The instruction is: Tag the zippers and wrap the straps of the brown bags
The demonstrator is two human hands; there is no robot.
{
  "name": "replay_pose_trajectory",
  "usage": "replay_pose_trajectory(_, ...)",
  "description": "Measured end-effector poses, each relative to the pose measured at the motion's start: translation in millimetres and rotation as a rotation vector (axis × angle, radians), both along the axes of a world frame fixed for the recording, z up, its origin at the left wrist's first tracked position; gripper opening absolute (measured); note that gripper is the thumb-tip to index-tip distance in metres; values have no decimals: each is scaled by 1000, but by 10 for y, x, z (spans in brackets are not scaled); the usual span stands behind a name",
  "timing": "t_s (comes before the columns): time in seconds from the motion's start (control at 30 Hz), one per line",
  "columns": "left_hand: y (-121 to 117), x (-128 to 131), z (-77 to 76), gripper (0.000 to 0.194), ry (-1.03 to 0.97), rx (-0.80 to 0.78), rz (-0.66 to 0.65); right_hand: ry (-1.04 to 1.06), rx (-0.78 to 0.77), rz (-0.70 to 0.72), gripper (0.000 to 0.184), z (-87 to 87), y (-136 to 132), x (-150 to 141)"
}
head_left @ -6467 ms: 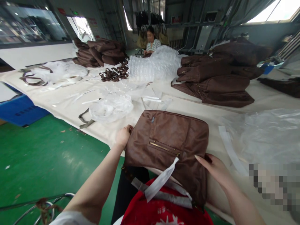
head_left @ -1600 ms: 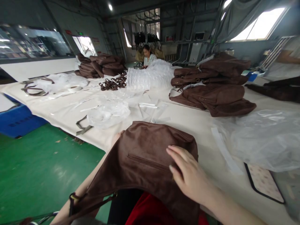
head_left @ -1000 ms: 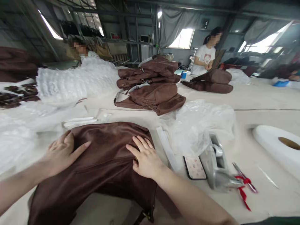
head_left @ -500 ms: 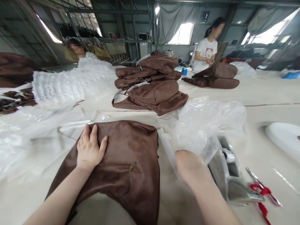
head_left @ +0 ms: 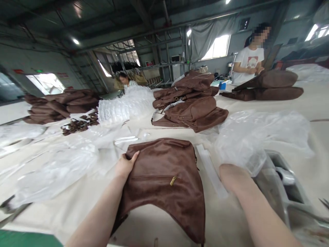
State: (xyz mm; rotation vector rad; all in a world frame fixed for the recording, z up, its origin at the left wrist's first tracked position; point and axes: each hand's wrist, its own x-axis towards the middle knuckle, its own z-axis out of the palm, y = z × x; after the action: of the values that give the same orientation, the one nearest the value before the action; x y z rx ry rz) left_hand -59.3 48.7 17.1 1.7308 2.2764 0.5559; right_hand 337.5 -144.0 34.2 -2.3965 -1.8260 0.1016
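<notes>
A brown leather bag [head_left: 159,161] lies flat in front of me, with a curved cut-out at its near side and a brass zip pull on its face. At its left edge is my left hand [head_left: 126,164], closed on it, thumb on top and the other fingers out of sight beyond the edge. My right hand [head_left: 232,175] rests to the right of the bag, apart from it, next to a white strip [head_left: 212,171] and a crumpled clear plastic bag [head_left: 246,144]. Its fingers are hidden from this angle.
A grey metal tape dispenser [head_left: 285,188] stands at the right, partly under plastic. Brown bags [head_left: 190,106] are piled behind, beside a stack of clear packaging [head_left: 123,106]. More brown bags [head_left: 61,106] lie at left. Two people are across the table.
The view has turned left, so things appear farther right. My left hand has gone from lying flat on the bag to gripping its left edge. The right hand stays beside the white strip.
</notes>
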Motion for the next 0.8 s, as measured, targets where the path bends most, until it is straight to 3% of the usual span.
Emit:
replay_pose_trajectory(0.1, -196, -39, 25, 74, -7, -35, 25, -114, 82, -41, 26, 165, -113, -74)
replay_pose_trajectory(0.17, -376, -41, 101, 74, 38, 49, 46, -79, 244, -67, 22, 303, -170, -193)
replay_pose_trajectory(0.27, -763, 65, 316, 71, 108, 469, -49, 422, 408, 35, 13, 419, -187, -482)
replay_pose_trajectory(0.33, -1087, 229, 459, 59, -63, 608, -247, 922, 344, 179, 17, 390, -170, -727)
replay_pose_trajectory(0.43, -1564, 567, 511, 36, -509, 334, -595, 1456, 202, 214, 31, 223, -144, -1096)
replay_pose_trajectory(0.5, -1800, 790, 407, 34, -832, 130, -694, 1614, 168, 156, 36, 94, -136, -1290)
replay_pose_trajectory(0.63, -1999, 1032, 132, 23, -1234, 35, -487, 1612, 107, 191, 37, -42, -148, -1454)
replay_pose_trajectory(0.7, -1986, 1024, 107, 23, -1282, 64, -373, 1448, 106, 291, 31, -36, -163, -1431)
replay_pose_trajectory(0.8, -1876, 929, 210, 26, -1289, 121, -303, 1010, 231, 392, 18, -3, -172, -1352)
